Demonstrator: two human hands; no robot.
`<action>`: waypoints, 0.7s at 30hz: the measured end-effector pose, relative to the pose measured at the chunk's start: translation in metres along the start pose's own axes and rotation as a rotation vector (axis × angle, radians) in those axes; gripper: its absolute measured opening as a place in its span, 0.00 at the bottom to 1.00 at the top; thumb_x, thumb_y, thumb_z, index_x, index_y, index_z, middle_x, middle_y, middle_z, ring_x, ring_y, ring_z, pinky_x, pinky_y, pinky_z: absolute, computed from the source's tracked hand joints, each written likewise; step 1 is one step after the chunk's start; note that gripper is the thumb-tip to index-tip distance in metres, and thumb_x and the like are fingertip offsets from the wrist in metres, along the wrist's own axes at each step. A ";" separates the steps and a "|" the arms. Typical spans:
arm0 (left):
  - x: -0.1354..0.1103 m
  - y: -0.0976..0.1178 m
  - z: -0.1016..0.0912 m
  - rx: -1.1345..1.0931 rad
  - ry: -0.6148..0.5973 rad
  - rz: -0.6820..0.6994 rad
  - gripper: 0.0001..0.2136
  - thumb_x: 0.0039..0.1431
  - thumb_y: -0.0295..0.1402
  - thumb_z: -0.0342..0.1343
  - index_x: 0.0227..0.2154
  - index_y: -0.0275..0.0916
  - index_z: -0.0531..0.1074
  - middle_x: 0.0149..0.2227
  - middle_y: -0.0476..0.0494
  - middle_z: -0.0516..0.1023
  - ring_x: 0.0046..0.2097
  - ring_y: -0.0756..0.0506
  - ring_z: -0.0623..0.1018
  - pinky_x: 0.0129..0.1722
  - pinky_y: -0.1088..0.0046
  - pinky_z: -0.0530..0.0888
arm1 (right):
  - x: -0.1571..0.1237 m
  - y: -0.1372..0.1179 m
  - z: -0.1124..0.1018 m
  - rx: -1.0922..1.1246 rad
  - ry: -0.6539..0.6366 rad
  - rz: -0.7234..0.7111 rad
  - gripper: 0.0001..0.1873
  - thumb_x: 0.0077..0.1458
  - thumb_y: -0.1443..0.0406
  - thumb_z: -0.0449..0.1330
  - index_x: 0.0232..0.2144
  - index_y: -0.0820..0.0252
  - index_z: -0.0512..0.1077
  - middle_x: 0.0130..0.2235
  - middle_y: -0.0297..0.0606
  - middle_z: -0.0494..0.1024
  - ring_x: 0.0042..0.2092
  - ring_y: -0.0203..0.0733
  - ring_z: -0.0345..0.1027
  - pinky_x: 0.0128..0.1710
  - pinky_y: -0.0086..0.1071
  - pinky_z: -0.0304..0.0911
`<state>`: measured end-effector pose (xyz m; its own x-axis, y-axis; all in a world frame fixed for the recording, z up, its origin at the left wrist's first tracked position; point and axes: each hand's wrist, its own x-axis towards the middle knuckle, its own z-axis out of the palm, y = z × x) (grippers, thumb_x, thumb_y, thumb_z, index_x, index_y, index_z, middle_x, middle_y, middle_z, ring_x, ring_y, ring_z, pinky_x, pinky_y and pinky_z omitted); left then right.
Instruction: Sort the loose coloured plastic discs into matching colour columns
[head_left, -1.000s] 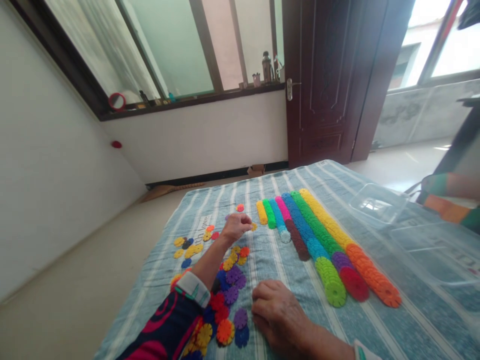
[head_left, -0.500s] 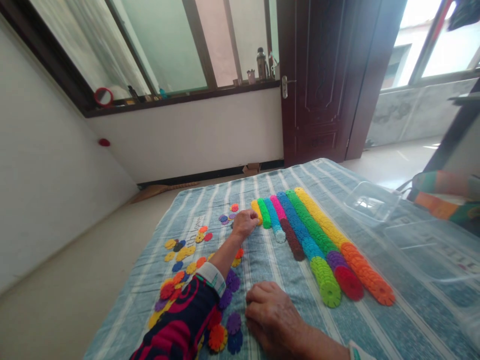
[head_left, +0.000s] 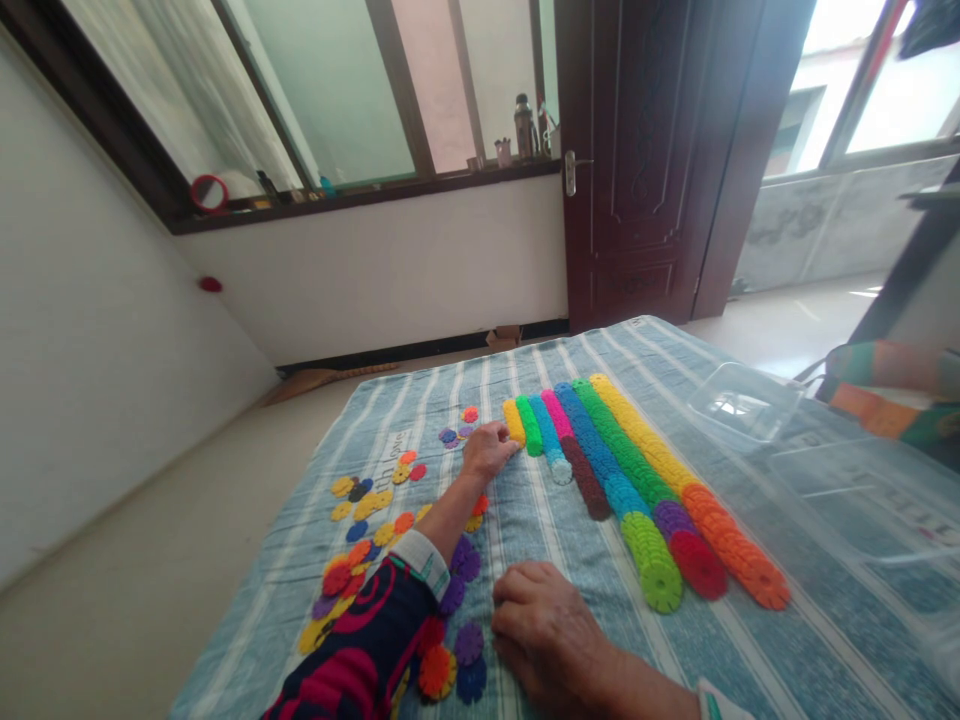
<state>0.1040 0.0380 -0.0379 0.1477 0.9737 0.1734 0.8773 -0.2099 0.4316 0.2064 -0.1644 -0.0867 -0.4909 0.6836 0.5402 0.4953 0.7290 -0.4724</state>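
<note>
My left hand (head_left: 489, 450) reaches forward, thumb and fingers pinched at the near end of a short row of yellow notched discs (head_left: 514, 420). The fingertips touch the yellow disc at that end and partly cover it. Close beside it lie rows of overlapping discs in bright green (head_left: 529, 425), blue (head_left: 545, 425) and pink running into brown (head_left: 585, 480). Nearer to me, my right hand (head_left: 551, 630) rests on the striped cloth with its fingers curled under. What those fingers hold, if anything, is hidden. Purple discs (head_left: 469, 645) lie just left of it.
Loose mixed discs (head_left: 337, 575) are scattered at left, partly under my left sleeve. Longer rows, one of them yellow to orange (head_left: 652, 440), extend at right. Clear plastic boxes (head_left: 746, 405) stand on the right side of the cloth. A dark door (head_left: 645, 200) is beyond.
The fingers of my left hand have shifted very slightly at the near end of the yellow row, showing more of it. My right hand stays in place.
</note>
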 end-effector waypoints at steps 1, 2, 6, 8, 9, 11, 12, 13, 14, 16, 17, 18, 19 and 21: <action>0.001 0.000 0.001 -0.002 0.000 0.006 0.04 0.47 0.31 0.61 0.26 0.37 0.74 0.28 0.49 0.77 0.32 0.49 0.74 0.32 0.75 0.65 | 0.000 0.000 0.000 0.004 0.000 0.000 0.07 0.51 0.70 0.60 0.24 0.58 0.66 0.33 0.35 0.74 0.37 0.40 0.66 0.38 0.35 0.58; 0.001 0.000 0.002 -0.002 0.000 0.011 0.03 0.47 0.31 0.61 0.26 0.37 0.74 0.28 0.49 0.77 0.32 0.49 0.74 0.32 0.75 0.65 | 0.000 0.000 0.001 0.007 0.001 0.000 0.07 0.51 0.70 0.60 0.24 0.58 0.65 0.33 0.35 0.73 0.37 0.40 0.66 0.38 0.35 0.58; 0.002 0.000 0.004 0.008 0.003 0.019 0.02 0.48 0.30 0.60 0.26 0.37 0.74 0.28 0.49 0.76 0.31 0.49 0.74 0.32 0.75 0.65 | -0.001 0.000 0.001 0.000 -0.003 -0.001 0.07 0.51 0.70 0.59 0.24 0.58 0.66 0.33 0.35 0.73 0.37 0.40 0.66 0.38 0.35 0.57; 0.001 0.001 0.005 0.016 0.002 0.017 0.02 0.48 0.30 0.59 0.26 0.37 0.75 0.28 0.49 0.77 0.31 0.49 0.74 0.32 0.75 0.65 | 0.000 -0.001 0.000 -0.008 -0.008 -0.002 0.07 0.51 0.70 0.59 0.24 0.58 0.66 0.32 0.35 0.73 0.37 0.40 0.65 0.38 0.35 0.57; 0.001 0.002 0.005 0.020 -0.002 0.016 0.02 0.48 0.30 0.59 0.26 0.37 0.75 0.28 0.49 0.77 0.31 0.49 0.74 0.31 0.75 0.65 | 0.000 -0.001 -0.001 -0.010 -0.011 -0.002 0.07 0.51 0.70 0.59 0.23 0.58 0.65 0.32 0.35 0.73 0.36 0.40 0.65 0.38 0.35 0.57; 0.001 0.003 0.004 0.025 -0.013 0.018 0.03 0.48 0.30 0.59 0.27 0.37 0.75 0.28 0.48 0.76 0.31 0.49 0.74 0.31 0.75 0.64 | 0.000 -0.002 -0.002 -0.007 -0.016 0.000 0.08 0.51 0.70 0.59 0.23 0.58 0.65 0.31 0.34 0.72 0.36 0.40 0.65 0.37 0.35 0.57; 0.001 0.003 0.002 0.025 -0.015 0.022 0.04 0.49 0.30 0.58 0.28 0.37 0.76 0.28 0.48 0.76 0.31 0.48 0.74 0.31 0.75 0.64 | 0.000 -0.002 -0.002 -0.005 -0.016 0.003 0.08 0.51 0.70 0.59 0.23 0.58 0.65 0.31 0.34 0.72 0.36 0.40 0.65 0.37 0.35 0.57; 0.001 0.002 0.000 0.025 -0.014 0.027 0.05 0.49 0.30 0.58 0.29 0.37 0.76 0.28 0.49 0.76 0.31 0.48 0.74 0.31 0.75 0.64 | 0.000 -0.002 -0.002 -0.001 -0.015 0.005 0.08 0.51 0.70 0.59 0.23 0.58 0.64 0.32 0.34 0.73 0.36 0.40 0.65 0.38 0.35 0.57; 0.001 0.000 -0.003 0.023 -0.010 0.035 0.06 0.49 0.31 0.58 0.30 0.37 0.76 0.28 0.49 0.76 0.31 0.49 0.74 0.31 0.75 0.64 | 0.000 -0.002 -0.001 0.004 -0.013 0.007 0.08 0.51 0.70 0.59 0.23 0.59 0.64 0.32 0.34 0.73 0.37 0.40 0.65 0.38 0.35 0.57; 0.001 -0.005 -0.012 0.022 -0.001 0.057 0.07 0.49 0.31 0.58 0.31 0.37 0.77 0.28 0.49 0.76 0.31 0.49 0.73 0.32 0.75 0.65 | -0.001 -0.002 -0.001 0.013 -0.005 0.012 0.08 0.51 0.71 0.59 0.23 0.59 0.64 0.33 0.34 0.73 0.38 0.40 0.65 0.39 0.35 0.57; 0.001 -0.009 -0.018 0.025 0.000 0.067 0.06 0.49 0.31 0.57 0.30 0.37 0.77 0.28 0.49 0.76 0.31 0.49 0.73 0.33 0.75 0.65 | -0.001 -0.002 -0.001 0.017 -0.003 0.014 0.08 0.51 0.71 0.59 0.24 0.59 0.64 0.33 0.34 0.73 0.38 0.40 0.65 0.39 0.35 0.57; 0.000 -0.013 -0.025 0.030 -0.009 0.077 0.06 0.49 0.31 0.57 0.29 0.37 0.77 0.27 0.49 0.75 0.31 0.49 0.73 0.33 0.75 0.65 | -0.001 -0.002 -0.001 0.020 -0.001 0.015 0.08 0.51 0.71 0.59 0.24 0.59 0.64 0.33 0.34 0.73 0.38 0.40 0.65 0.39 0.35 0.57; -0.002 -0.018 -0.033 0.035 -0.028 0.086 0.05 0.49 0.31 0.57 0.27 0.37 0.76 0.26 0.50 0.74 0.30 0.49 0.72 0.33 0.75 0.65 | -0.001 -0.002 -0.001 0.024 0.001 0.016 0.08 0.51 0.71 0.59 0.24 0.59 0.64 0.33 0.34 0.73 0.38 0.39 0.65 0.39 0.35 0.57; -0.007 -0.029 -0.048 0.042 -0.094 0.099 0.04 0.47 0.30 0.56 0.23 0.38 0.75 0.24 0.51 0.73 0.29 0.49 0.72 0.32 0.75 0.65 | -0.001 -0.002 -0.002 0.033 0.000 0.018 0.08 0.52 0.71 0.59 0.24 0.59 0.64 0.33 0.34 0.73 0.38 0.39 0.65 0.39 0.35 0.56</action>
<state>0.0559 0.0330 -0.0086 0.2747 0.9528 0.1291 0.8745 -0.3033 0.3785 0.2071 -0.1671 -0.0848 -0.4818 0.6966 0.5316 0.4799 0.7173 -0.5051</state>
